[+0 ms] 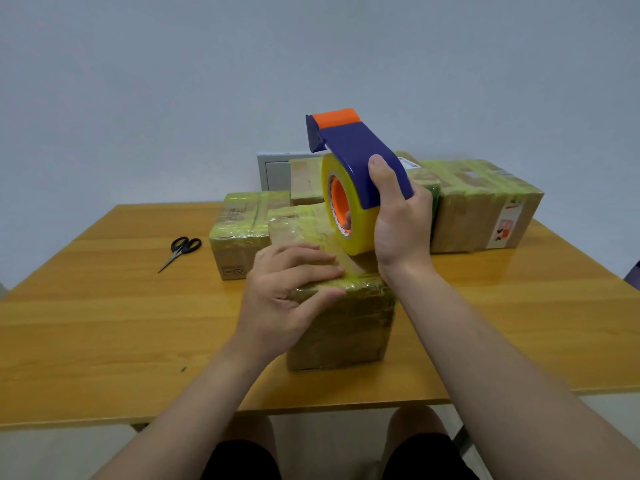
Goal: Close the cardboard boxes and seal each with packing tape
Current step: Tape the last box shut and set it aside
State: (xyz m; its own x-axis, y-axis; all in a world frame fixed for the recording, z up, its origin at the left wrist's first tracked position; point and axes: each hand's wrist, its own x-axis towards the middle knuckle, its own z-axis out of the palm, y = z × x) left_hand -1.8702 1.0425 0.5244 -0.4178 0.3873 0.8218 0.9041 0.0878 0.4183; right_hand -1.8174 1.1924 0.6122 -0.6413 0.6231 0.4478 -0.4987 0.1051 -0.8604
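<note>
Two bare hands show in my head view, both working at the nearest tape-wrapped brown cardboard box (pixel 346 327). The nearest box stands close to the near edge of the light wooden tabletop (pixel 104 323), about midway along that edge.

1. Left hand (pixel 287 292): laid palm-down on the near end of the box top. The fingers (pixel 311 261) are straight and pressed flat on the taped surface, and the thumb lies along the near top edge. I read nothing grasped.

2. Right hand (pixel 401 230): clenched round the blue plastic tape dispenser with an orange tab (pixel 363 157). The thumb sits on its upper face and a fingertip shows through the orange core. The tape dispenser is held tilted above the box top, orange tab uppermost and pointing away from me.

3. Yellow roll of packing tape (pixel 360 233): seated in the tape dispenser. A clear strip (pixel 349 263) runs from its lower side down to the box top, just beside the left fingertips.

4. Other taped cardboard boxes:
- smaller box (pixel 239 230), left of the nearest box; I cannot tell whether they touch
- rear box (pixel 304 181), at the far edge
- large box (pixel 485 202), toward the far right corner, with a printed label on its side

5. Black-handled scissors (pixel 181 251): lying closed toward the left edge, apart from the boxes
</note>
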